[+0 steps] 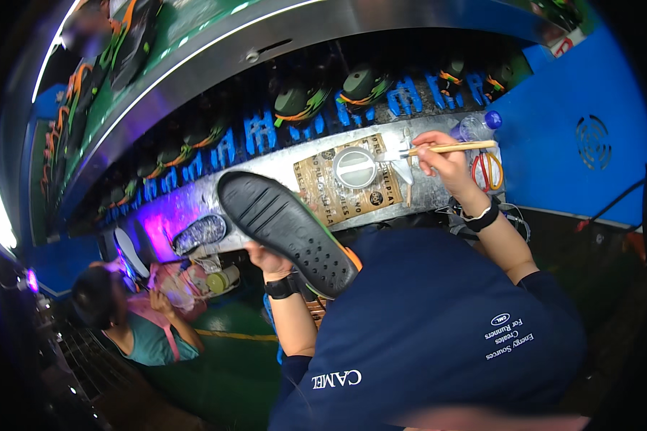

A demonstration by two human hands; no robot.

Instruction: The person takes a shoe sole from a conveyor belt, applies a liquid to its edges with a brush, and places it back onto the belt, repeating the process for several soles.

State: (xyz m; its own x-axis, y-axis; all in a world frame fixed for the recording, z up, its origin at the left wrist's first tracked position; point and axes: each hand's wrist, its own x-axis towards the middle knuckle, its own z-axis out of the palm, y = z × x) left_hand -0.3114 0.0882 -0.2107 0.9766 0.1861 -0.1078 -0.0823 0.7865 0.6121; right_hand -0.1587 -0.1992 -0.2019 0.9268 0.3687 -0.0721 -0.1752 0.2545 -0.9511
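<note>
My left hand (269, 260) grips a black shoe (287, 230) near the middle of its edge, with the grooved and dimpled bottom turned up. Green and orange trim shows along the shoe's side and heel. My right hand (442, 161) pinches a brush (461, 147) by its pale wooden handle. The brush's head points left, close beside a round grey-white pot (355, 167) with a bar across its top. Under the pot lies printed brown paper (313, 179) on the metal bench. Whether the bristles touch the pot I cannot tell.
A bottle with a purple cap (478, 126) and red-and-yellow-handled scissors (487, 171) lie at the bench's right end. Several black-green shoes (302, 100) sit on blue racks (260, 131) behind. Another person (140, 316) works at left, near a loose sole (200, 233). A blue panel (575, 144) stands right.
</note>
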